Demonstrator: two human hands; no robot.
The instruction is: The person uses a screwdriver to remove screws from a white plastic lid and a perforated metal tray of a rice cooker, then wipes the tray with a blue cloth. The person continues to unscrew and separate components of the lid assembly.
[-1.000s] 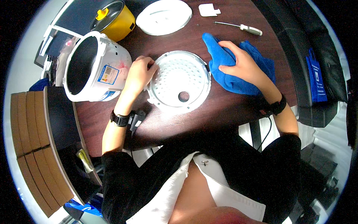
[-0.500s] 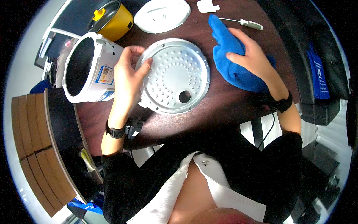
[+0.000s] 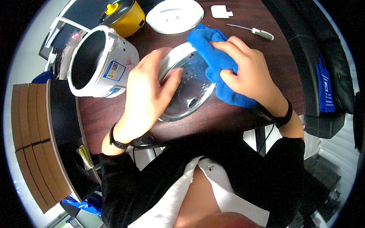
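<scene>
Tilted round lid (image 3: pixel 184 85), hole (image 3: pixel 193 102) nearside, blue cloth (image 3: pixel 216 60) diagonal

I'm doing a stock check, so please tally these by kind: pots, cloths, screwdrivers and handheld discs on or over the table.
Pots: 2 (white pot, yellow pot)
Cloths: 1 (blue cloth, right hand)
Screwdrivers: 1 (white-handled screwdriver)
Handheld discs: 1 (studded disc, left hand)
Total: 5
</scene>
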